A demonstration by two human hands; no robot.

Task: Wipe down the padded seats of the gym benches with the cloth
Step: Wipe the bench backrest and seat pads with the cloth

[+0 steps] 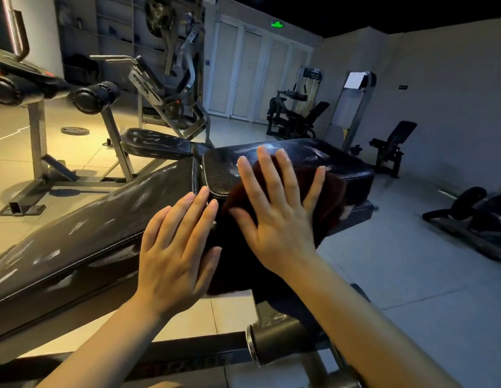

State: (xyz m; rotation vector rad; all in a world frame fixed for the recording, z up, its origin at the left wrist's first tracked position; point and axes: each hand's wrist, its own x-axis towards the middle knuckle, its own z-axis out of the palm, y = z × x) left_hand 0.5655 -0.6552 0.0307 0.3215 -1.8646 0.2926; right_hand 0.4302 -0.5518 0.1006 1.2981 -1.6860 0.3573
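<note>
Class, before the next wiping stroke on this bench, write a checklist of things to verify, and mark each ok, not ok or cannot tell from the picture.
1. Cloth lies on the seat pad: ok.
2. Right hand lies flat on the cloth, fingers spread: ok.
3. Left hand rests open at the gap beside the long back pad, off the cloth: ok.
4. Far part of the seat pad is free of objects: ok.
5. Cloth damp enough: cannot tell.
6. Long back pad already wiped: cannot tell.
</note>
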